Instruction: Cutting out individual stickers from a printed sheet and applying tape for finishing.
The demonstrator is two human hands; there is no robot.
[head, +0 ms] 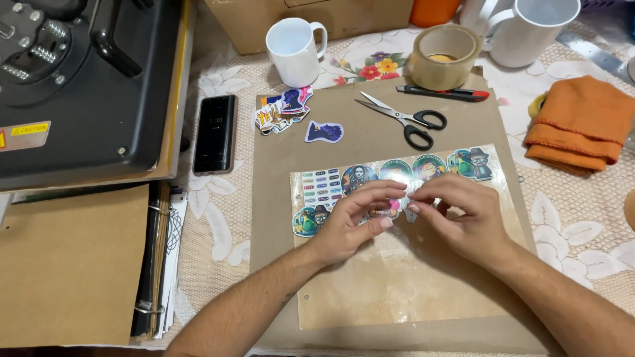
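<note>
Here we pinched a small sticker (395, 210) between both hands (350, 221) (463, 221); thin, floppy, best gripped at edges.

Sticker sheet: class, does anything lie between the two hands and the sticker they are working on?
Nothing visible does. The left hand and right hand already pinch the small sticker over the sticker sheet; the scissors lie apart, farther back.

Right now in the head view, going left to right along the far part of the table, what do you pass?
Black heat press → black phone → pile of cut stickers → scissors → orange folded cloth.
</note>
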